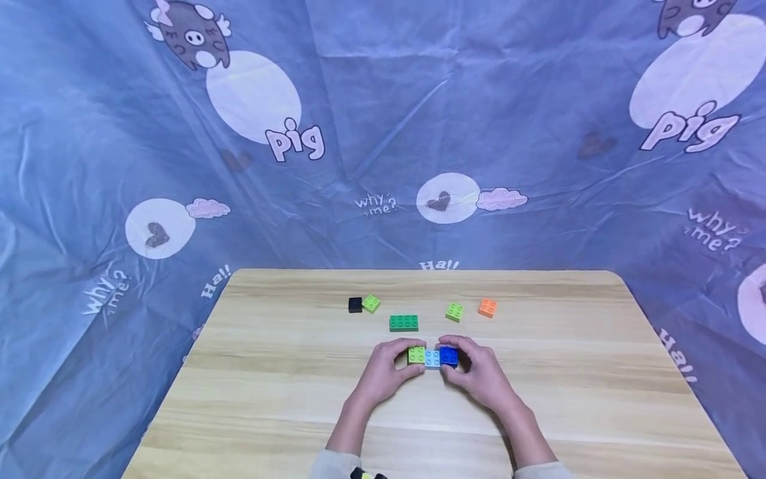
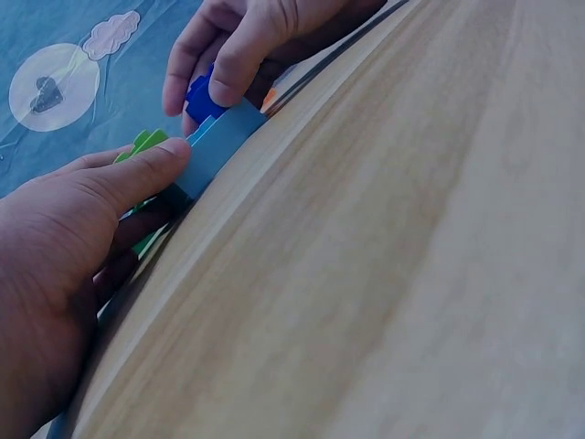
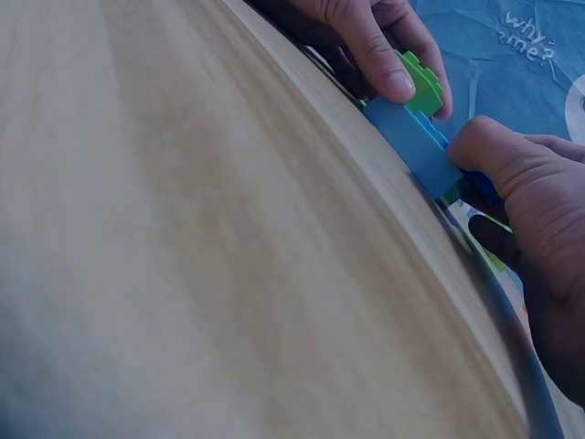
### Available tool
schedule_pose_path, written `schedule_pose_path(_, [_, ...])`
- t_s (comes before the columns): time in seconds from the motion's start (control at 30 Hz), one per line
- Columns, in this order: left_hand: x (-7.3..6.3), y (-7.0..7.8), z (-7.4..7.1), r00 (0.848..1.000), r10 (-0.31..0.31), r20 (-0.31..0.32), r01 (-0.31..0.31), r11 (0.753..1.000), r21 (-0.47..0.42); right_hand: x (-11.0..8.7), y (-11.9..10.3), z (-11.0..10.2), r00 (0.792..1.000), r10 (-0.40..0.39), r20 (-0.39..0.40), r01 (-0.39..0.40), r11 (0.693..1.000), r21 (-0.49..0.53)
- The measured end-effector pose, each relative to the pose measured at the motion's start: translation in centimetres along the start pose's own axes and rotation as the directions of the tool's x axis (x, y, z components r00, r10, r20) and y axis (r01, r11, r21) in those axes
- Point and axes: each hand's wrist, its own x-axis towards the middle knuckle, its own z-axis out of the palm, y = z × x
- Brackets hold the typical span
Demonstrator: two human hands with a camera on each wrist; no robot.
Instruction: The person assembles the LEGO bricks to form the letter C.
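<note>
A light blue toy brick (image 1: pixel 432 359) lies low on the table, studs up, between both hands. On its left end sits a lime green brick (image 1: pixel 416 355), which my left hand (image 1: pixel 383 372) pinches between thumb and fingers. The right end carries a dark blue brick (image 1: pixel 449 356), held by the thumb and fingers of my right hand (image 1: pixel 481 376). From the left wrist side, the light blue brick (image 2: pixel 224 142) shows its long side, with the left thumb at its near end. In the right wrist view the lime brick (image 3: pixel 420 84) stands above the light blue one.
Beyond the hands lie a green brick (image 1: pixel 403 323), a black brick (image 1: pixel 356 305) beside a lime brick (image 1: pixel 371 304), another lime brick (image 1: pixel 455 312) and an orange brick (image 1: pixel 487 307). A blue printed cloth (image 1: pixel 383 133) hangs behind the wooden table (image 1: pixel 269 386).
</note>
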Motion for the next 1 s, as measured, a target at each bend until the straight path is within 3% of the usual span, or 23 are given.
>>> schedule_pose_path(0.27, [-0.2,0.0,0.2,1.0,0.003,0.009,-0.003,1.0,-0.017,-0.3,-0.1,-0.1,1.0,-0.009,0.02,0.01,0.999,-0.043])
schedule_pose_path(0.77, [-0.1,-0.4,0.1,1.0,0.004,0.002,-0.004,1.0,-0.021,0.0,0.3,-0.1,0.997,0.057,0.05,-0.059,0.998,0.028])
schedule_pose_path(0.9, [-0.1,-0.4,0.1,1.0,0.001,-0.009,-0.001,1.0,-0.017,0.0,1.2,-0.3,0.998,0.007,0.057,-0.017,0.986,0.165])
schedule_pose_path(1.0, [0.0,-0.3,0.2,1.0,0.016,-0.012,-0.016,1.0,-0.012,0.0,2.2,-1.3,1.0,-0.02,-0.014,0.023,0.948,0.317])
